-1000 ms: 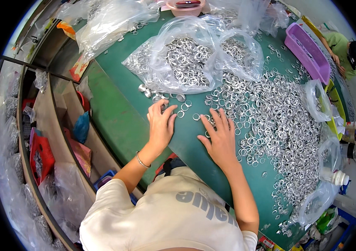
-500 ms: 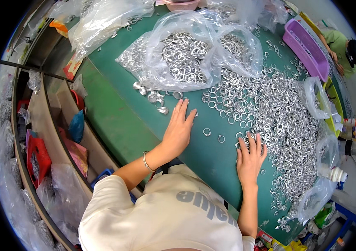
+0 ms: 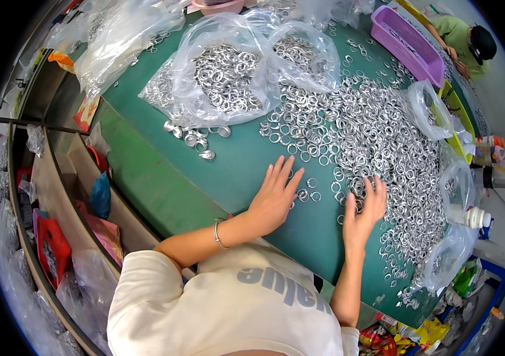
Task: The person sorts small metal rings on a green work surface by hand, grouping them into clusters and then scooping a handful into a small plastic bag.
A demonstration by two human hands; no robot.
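Observation:
My left hand (image 3: 273, 200) lies low over the green tabletop (image 3: 228, 178), fingers stretched and slightly apart. A few loose silver rings (image 3: 308, 194) lie just right of its fingertips, and another shows partly by its fingers. At the near left edge of a big spread pile of silver rings (image 3: 394, 154) is my right hand (image 3: 364, 218). Its thumb and fingers are apart, with the fingertips on or just above the rings; I see nothing gripped. Farther left sits a small group of chunkier silver rings (image 3: 196, 140), apart from both hands.
Clear plastic bags of rings (image 3: 228, 77) stand at the back, with a purple basket (image 3: 408, 47) at the far right. Another person (image 3: 463, 44) in green is beyond it. A white-capped bottle (image 3: 475, 218) stands by the right edge. Shelves with a red bin (image 3: 53, 249) are left.
My left hand has moved away from the chunky rings, right and nearer to me, beside the loose rings, which are now more numerous. My right hand has shifted slightly right, its fingers spread wider. The view has shifted.

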